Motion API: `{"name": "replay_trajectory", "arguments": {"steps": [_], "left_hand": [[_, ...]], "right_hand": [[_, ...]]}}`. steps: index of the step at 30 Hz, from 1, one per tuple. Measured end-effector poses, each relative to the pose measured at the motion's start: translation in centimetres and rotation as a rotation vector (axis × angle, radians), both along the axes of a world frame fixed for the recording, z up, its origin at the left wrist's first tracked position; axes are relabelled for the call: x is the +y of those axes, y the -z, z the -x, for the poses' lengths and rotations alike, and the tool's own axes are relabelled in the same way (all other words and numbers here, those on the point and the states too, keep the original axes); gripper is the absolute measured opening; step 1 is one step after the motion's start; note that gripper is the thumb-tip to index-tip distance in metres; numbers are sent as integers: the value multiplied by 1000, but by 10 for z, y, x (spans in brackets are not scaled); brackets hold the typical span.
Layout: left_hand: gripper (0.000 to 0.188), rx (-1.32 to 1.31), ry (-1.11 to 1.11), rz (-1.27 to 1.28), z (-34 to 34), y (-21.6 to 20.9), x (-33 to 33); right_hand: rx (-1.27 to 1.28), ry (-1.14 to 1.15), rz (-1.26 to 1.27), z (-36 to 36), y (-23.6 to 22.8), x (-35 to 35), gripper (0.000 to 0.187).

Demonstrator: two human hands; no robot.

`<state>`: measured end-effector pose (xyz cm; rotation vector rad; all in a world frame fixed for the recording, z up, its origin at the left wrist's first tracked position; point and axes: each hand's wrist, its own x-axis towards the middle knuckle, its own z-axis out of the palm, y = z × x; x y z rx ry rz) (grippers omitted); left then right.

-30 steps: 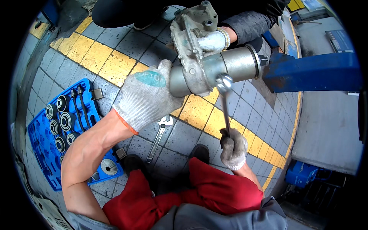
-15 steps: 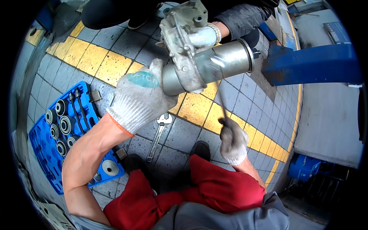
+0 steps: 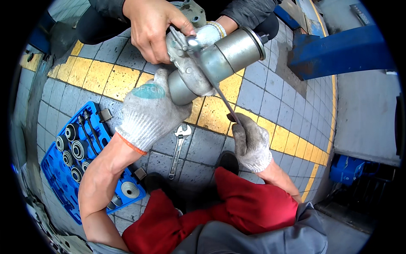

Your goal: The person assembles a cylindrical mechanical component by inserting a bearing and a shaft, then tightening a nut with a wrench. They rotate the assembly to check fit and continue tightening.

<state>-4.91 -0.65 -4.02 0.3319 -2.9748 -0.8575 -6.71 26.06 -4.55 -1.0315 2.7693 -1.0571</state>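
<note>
My left hand [image 3: 154, 99], in a whitish knit glove, is wrapped round the lower end of a grey steel cylinder [image 3: 179, 91]. The cylinder passes through a cast metal housing [image 3: 190, 72] and widens at its upper right into a flanged cup [image 3: 243, 51] with a bolt end. In my right hand [image 3: 251, 142], gloved and closed, is a long slim metal tool [image 3: 224, 98]. Its shaft slants up to the housing, where its shiny far end is smeared by motion. Another person's bare hand [image 3: 154, 31] and gloved hand [image 3: 210, 36] hold the housing from the far side.
An open blue case [image 3: 63, 186] of stepped round adapters lies on the tiled floor at left. Between my feet and the housing rests an adjustable wrench [image 3: 177, 148]. A blue steel arm [image 3: 342, 55] juts in from the right, above a blue machine [image 3: 344, 169].
The other person's bare hand has come onto the housing. The metal tool's far end has swung left, and my right hand has moved slightly up and left. The cylinder's right end has tipped up.
</note>
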Motion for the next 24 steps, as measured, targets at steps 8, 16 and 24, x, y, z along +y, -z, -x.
{"name": "replay_trajectory", "arguments": {"steps": [8,16,24], "left_hand": [[72,20,16,15,3,-1,2],[73,-75,-20,-8,-1,-7,2],[76,-123,-38,3,0,-10,3]], "right_hand": [[103,-29,26,6,-3,1,26],[111,-55,97,8,-2,-1,27],[53,-42,-8,13,-5,-7,34]]}}
